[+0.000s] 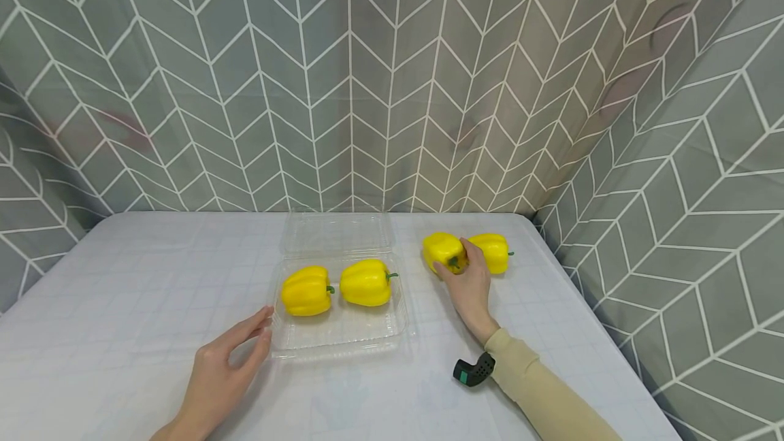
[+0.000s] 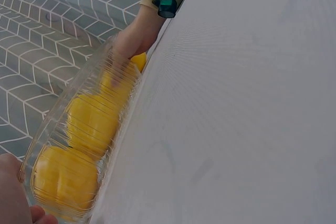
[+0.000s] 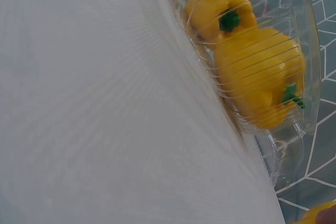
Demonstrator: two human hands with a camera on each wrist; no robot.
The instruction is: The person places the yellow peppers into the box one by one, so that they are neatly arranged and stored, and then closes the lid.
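Observation:
A clear plastic clamshell container (image 1: 343,339) lies with its lid (image 1: 337,233) folded back on the table. Inside it, side by side, are two yellow bell peppers, the left one (image 1: 306,291) and the right one (image 1: 365,283). My left hand (image 1: 223,366) touches the container's left side with fairly straight fingers. To the right of the container, my right hand (image 1: 470,288) grips another yellow bell pepper (image 1: 442,250) between thumb and fingers. Just beyond that hand lies one more yellow bell pepper (image 1: 497,252), partly hidden by the fingers.
A white cloth (image 1: 153,271) with faint lines covers the table. Behind and at the right hangs a grey curtain (image 1: 367,87) with white chevron lines. A black wrist device (image 1: 474,369) sits by the beige right sleeve (image 1: 539,386).

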